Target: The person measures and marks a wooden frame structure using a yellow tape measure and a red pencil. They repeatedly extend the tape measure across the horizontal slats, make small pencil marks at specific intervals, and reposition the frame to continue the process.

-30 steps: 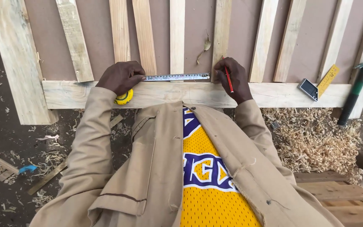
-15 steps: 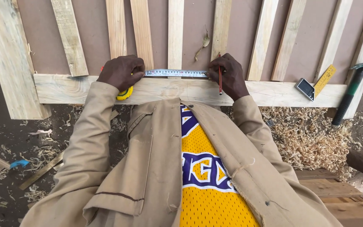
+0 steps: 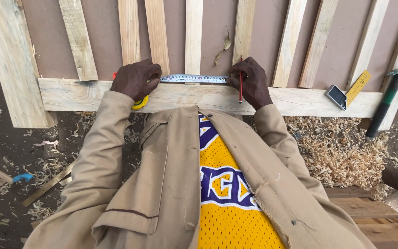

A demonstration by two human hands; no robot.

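A yellow tape measure case (image 3: 140, 102) is held down by the left hand (image 3: 135, 79) on a long wooden rail (image 3: 300, 102). The hand is closed over the case, so only a bit of yellow is seen under it. The silver tape blade (image 3: 193, 79) is pulled out of the case and is laid flat along the top edge of the rail. Its long way runs from left to right, from the left hand to the right hand (image 3: 253, 82). The far end of the blade is pinned by the fingers of the right hand.

A red pencil (image 3: 241, 87) is gripped in the right hand. It is held nearly straight up and down in the view, across the rail, with one end by the blade.

The rail is laid sideways across many wooden slats (image 3: 193, 37), which point away from the person over a brown board (image 3: 104, 27). At the right end of the rail, a small square with a yellow ruler arm (image 3: 346, 94) is laid down. Just beside it, a hammer with a green and black handle (image 3: 387, 103) is propped on the wood. Wood shavings (image 3: 342, 152) are piled on the ground below the rail, at the right. A tan coat (image 3: 162, 184) is worn over a yellow jersey (image 3: 226, 203).
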